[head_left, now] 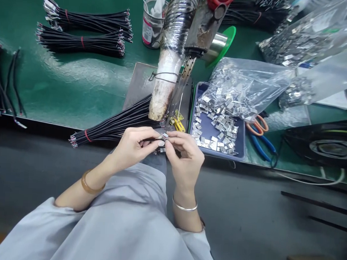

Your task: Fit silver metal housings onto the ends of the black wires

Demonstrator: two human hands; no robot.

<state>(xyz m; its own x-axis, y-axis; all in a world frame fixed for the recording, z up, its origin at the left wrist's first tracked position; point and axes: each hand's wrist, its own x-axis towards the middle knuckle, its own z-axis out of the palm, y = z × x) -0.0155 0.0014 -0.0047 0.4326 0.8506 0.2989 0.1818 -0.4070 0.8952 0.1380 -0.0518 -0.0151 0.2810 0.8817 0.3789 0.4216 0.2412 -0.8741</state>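
My left hand (pixel 138 143) and my right hand (pixel 185 151) meet at the table's front edge, fingertips almost touching. Between them is a small silver metal connector (pixel 165 135), pinched by the right thumb and fingers. A dark strand that looks like a black cable shows between my closed left fingers; its end is hidden. Just behind the hands lies a bundle of black cables (pixel 116 123) tied with a red band. A yellow fixture (pixel 178 123) sits beyond my fingertips, below a soldering iron (pixel 187 67) and a wrapped duct (pixel 167 76).
At right, a blue tray (pixel 211 126) holds loose metal connectors and a plastic bag (pixel 244 83) of more. Orange-and-blue pliers (pixel 261 139) and a black fan (pixel 328 144) stand beyond. Tied cable bundles (pixel 82 41), a cup (pixel 152 27) and a green-rimmed solder spool (pixel 223 46) are farther back.
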